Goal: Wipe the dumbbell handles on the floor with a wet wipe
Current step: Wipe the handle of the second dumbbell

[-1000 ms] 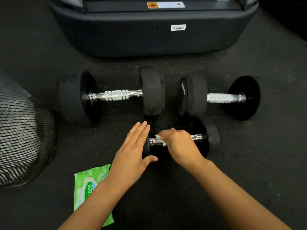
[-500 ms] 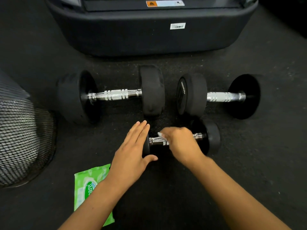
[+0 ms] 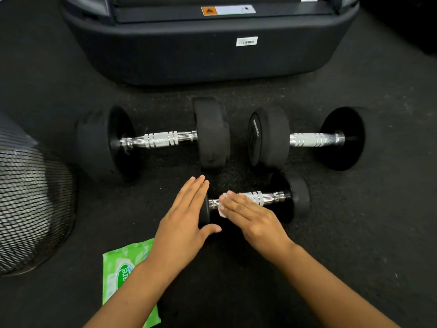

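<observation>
On the dark floor, the small dumbbell [image 3: 257, 202] lies nearest. The left hand [image 3: 186, 223] rests flat on its end, fingers straight. The right hand [image 3: 250, 218], fingers straight, presses a white wipe [image 3: 222, 209] on the handle

My left hand [image 3: 184, 223] covered the small dumbbell's [image 3: 298, 200] left head; my right hand [image 3: 255, 221] hid most of the wipe [image 3: 222, 210]. The wipe packet's [image 3: 123, 271] print was unreadable, partly under my forearm.
</observation>
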Demonstrator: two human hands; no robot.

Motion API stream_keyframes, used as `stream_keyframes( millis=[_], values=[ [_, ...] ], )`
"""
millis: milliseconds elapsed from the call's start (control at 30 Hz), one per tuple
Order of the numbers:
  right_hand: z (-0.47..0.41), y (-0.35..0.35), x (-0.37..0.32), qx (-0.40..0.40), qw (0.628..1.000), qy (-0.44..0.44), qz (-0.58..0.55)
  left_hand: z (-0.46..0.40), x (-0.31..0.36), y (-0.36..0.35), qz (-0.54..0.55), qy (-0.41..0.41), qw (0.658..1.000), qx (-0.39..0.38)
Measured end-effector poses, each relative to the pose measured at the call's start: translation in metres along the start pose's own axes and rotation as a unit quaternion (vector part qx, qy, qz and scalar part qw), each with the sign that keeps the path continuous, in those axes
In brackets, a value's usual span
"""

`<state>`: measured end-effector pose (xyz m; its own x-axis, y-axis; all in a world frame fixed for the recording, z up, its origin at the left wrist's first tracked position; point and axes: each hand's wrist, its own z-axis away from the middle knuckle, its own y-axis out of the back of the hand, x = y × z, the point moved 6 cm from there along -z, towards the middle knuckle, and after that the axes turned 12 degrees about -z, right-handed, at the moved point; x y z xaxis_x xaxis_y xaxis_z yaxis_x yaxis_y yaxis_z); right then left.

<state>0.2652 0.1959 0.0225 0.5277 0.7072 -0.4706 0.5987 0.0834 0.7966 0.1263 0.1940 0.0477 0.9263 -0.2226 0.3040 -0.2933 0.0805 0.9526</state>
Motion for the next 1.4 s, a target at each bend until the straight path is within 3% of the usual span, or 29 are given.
stream_keyframes(
  millis=[267, 400, 467, 700, 833, 967, 1067, 1200, 1333, 1400],
  values=[
    [0.000, 0.005, 0.000, 0.001, 1.000, -0.008, -0.011, 0.000, 0.000, -0.001, 0.003, 0.007, 1.000, -0.002],
    [-0.028, 0.012, 0.013, -0.005, 0.985, -0.160, -0.068, -0.001, 0.000, 0.000, -0.002, 0.014, 1.000, -0.002],
    [-0.029, 0.008, 0.009, -0.033, 0.978, -0.185, -0.095, 0.000, 0.000, 0.000, -0.002, 0.015, 1.000, -0.007],
    [-0.034, 0.027, 0.033, -0.093, 0.959, -0.266, -0.021, -0.001, 0.001, 0.002, 0.000, 0.011, 1.000, -0.010],
    [-0.020, 0.027, 0.016, -0.072, 0.966, -0.245, -0.041, 0.001, 0.002, 0.002, 0.005, 0.012, 1.000, -0.010],
    [-0.026, 0.034, 0.029, -0.059, 0.946, -0.317, 0.038, 0.000, 0.001, 0.002, 0.005, 0.011, 1.000, -0.006],
    [-0.034, 0.020, 0.014, -0.061, 0.951, -0.302, 0.026, -0.001, 0.001, 0.000, -0.001, 0.014, 1.000, -0.011],
    [-0.001, 0.027, 0.007, 0.025, 0.985, -0.164, 0.046, 0.000, 0.000, 0.001, 0.005, 0.008, 1.000, -0.010],
    [-0.010, 0.019, 0.022, 0.068, 0.967, -0.243, 0.031, 0.000, 0.000, 0.000, 0.002, 0.011, 1.000, -0.003],
    [-0.017, 0.007, 0.009, 0.064, 0.971, -0.229, 0.022, 0.000, -0.001, -0.001, 0.003, 0.019, 1.000, -0.007]
  ],
)
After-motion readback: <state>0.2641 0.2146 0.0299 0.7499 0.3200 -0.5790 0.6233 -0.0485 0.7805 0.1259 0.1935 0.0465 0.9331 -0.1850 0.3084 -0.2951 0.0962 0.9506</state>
